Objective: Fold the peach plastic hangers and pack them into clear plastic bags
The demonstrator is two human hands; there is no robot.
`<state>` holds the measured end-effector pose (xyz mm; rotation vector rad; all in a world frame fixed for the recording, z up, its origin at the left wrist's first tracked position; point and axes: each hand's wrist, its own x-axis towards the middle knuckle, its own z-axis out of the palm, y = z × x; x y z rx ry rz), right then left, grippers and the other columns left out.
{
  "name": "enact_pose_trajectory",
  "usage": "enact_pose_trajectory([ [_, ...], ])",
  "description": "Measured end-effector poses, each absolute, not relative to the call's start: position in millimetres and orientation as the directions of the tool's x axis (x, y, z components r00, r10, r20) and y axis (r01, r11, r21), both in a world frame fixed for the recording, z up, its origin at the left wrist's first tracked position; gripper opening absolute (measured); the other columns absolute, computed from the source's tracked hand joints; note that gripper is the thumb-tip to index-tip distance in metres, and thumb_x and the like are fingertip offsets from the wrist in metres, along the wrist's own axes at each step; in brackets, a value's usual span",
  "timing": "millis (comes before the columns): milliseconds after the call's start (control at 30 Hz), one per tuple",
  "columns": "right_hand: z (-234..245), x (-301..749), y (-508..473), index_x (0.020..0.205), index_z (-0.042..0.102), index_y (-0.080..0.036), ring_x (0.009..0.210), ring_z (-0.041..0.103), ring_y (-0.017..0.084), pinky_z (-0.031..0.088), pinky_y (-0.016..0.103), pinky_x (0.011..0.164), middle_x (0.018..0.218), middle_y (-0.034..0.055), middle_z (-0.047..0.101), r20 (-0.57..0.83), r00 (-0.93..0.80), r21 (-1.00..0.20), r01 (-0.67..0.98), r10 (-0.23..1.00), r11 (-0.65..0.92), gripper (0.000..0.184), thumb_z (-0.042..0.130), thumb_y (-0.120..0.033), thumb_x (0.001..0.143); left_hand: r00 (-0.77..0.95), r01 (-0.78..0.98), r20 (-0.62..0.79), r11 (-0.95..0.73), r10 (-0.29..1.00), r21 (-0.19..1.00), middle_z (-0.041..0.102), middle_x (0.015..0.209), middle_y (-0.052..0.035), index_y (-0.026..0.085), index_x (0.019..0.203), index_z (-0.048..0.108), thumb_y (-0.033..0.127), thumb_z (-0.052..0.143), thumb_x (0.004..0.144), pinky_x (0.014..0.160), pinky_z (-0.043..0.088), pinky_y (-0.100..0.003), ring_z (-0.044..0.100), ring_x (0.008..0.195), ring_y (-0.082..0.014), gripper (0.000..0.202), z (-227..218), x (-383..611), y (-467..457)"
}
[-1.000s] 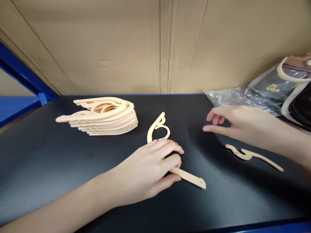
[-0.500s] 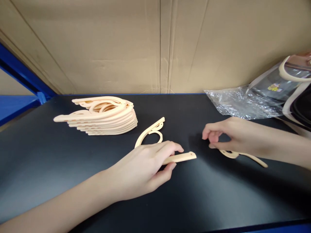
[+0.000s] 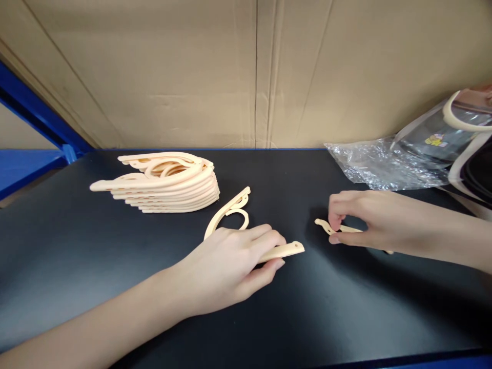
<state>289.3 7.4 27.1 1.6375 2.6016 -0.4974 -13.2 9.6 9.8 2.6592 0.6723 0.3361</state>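
Note:
My left hand (image 3: pixel 240 266) rests low over the table, its thumb and fingers closed around one arm of a cream folding clothes hanger (image 3: pixel 282 251). The hanger's other arm and its curved hook stick out beyond the knuckles; its middle is covered by my palm. On the right, the thumb and index finger of my right hand (image 3: pixel 357 218) pinch a slim cream hanger piece (image 3: pixel 323 225). That piece lies at table level, partly hidden behind the fingers, with a tip showing under the wrist. Back left is a stack of cream folding hangers (image 3: pixel 172 192).
A crumpled clear plastic bag (image 3: pixel 388 164) lies at the back right, beside a clear bag with cream trim (image 3: pixel 453 115). Brown cardboard (image 3: pixel 184 77) stands behind the black tabletop (image 3: pixel 269 328). A blue metal frame (image 3: pixel 42 113) rises at the left.
My right hand has closed its thumb and finger on the hanger piece, which now lies farther left and turned. My left hand and its hanger have shifted slightly left in view.

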Motion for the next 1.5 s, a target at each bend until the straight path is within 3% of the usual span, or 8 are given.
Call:
enact_pose_trajectory([
  [167,24.9,258.3,2.3,0.085,0.052,-0.024,0.081,0.059,0.016,0.046,0.030,0.070,0.094,0.0003,0.061,-0.028,-0.577,-0.352,0.770,0.816,0.532,0.011,0.057,-0.034,0.089,0.849,0.422,0.113,-0.791,0.516,0.443,0.063,0.084,0.0041,0.020,0.105,0.056,0.019,0.047,0.096,0.060,0.040,-0.024,0.060,0.066,-0.0118,0.013,12.1,-12.2,8.2],
  [300,26.7,241.8,-5.9,0.087,0.043,-0.024,0.063,0.048,0.012,0.039,0.026,0.058,0.078,-0.0034,0.053,-0.019,-0.579,-0.501,0.711,0.815,0.494,0.015,0.042,-0.032,0.100,0.824,0.420,0.137,-0.755,0.550,0.503,0.060,0.075,0.0066,0.020,0.105,0.054,0.015,0.047,0.092,0.054,0.036,-0.022,0.054,0.056,-0.0095,0.015,10.7,-12.6,7.3],
  [400,26.3,237.3,-9.3,0.092,0.039,-0.025,0.053,0.040,0.010,0.034,0.024,0.051,0.069,-0.0070,0.048,0.009,-0.578,-0.545,0.682,0.816,0.488,0.015,0.037,-0.035,0.103,0.804,0.429,0.128,-0.715,0.581,0.552,0.057,0.068,0.0083,0.022,0.104,0.052,0.022,0.048,0.096,0.050,0.032,-0.021,0.048,0.049,-0.0084,0.009,10.2,-12.8,6.9],
  [567,23.6,233.7,-12.3,0.097,0.041,-0.024,0.048,0.039,0.009,0.030,0.023,0.049,0.063,-0.0089,0.045,0.080,-0.567,-0.476,0.701,0.820,0.531,0.011,0.037,-0.033,0.103,0.763,0.461,0.121,-0.666,0.635,0.587,0.057,0.067,0.0088,0.024,0.103,0.050,0.033,0.049,0.100,0.049,0.033,-0.019,0.048,0.049,-0.0084,0.010,10.3,-11.6,8.0],
  [733,22.5,232.6,-13.5,0.093,0.052,-0.022,0.048,0.042,0.010,0.031,0.025,0.053,0.060,-0.0072,0.045,0.141,-0.608,-0.360,0.704,0.781,0.612,0.019,0.037,-0.029,0.103,0.739,0.472,0.104,-0.621,0.666,0.625,0.064,0.076,0.0054,0.025,0.120,0.046,0.037,0.046,0.101,0.057,0.040,-0.021,0.060,0.060,-0.0125,0.022,9.8,-11.9,10.5],
  [1033,21.0,229.7,-14.1,0.090,0.059,-0.019,0.051,0.046,0.010,0.034,0.026,0.055,0.061,-0.0049,0.051,0.277,-0.658,-0.249,0.654,0.700,0.714,0.024,0.039,-0.025,0.102,0.763,0.448,0.113,-0.646,0.637,0.618,0.065,0.082,0.0062,0.028,0.122,0.046,0.031,0.042,0.103,0.061,0.041,-0.021,0.060,0.066,-0.0114,0.019,10.0,-12.7,9.1],
  [1300,20.4,226.8,-16.6,0.092,0.063,-0.019,0.058,0.054,0.012,0.037,0.029,0.061,0.068,-0.0014,0.061,0.290,-0.631,-0.268,0.669,0.720,0.694,0.035,0.034,-0.031,0.106,0.754,0.456,0.131,-0.657,0.644,0.600,0.067,0.088,0.0036,0.025,0.115,0.046,0.034,0.040,0.104,0.061,0.041,-0.022,0.063,0.068,-0.0124,0.016,12.5,-13.3,9.1],
  [1500,20.4,227.3,-16.9,0.085,0.060,-0.020,0.051,0.052,0.011,0.035,0.027,0.056,0.061,-0.0037,0.056,0.272,-0.561,-0.275,0.733,0.781,0.622,0.036,0.034,-0.032,0.106,0.754,0.449,0.085,-0.606,0.651,0.657,0.065,0.082,0.0031,0.024,0.123,0.047,0.033,0.042,0.102,0.064,0.045,-0.022,0.064,0.069,-0.0134,0.024,12.2,-12.8,12.2],
])
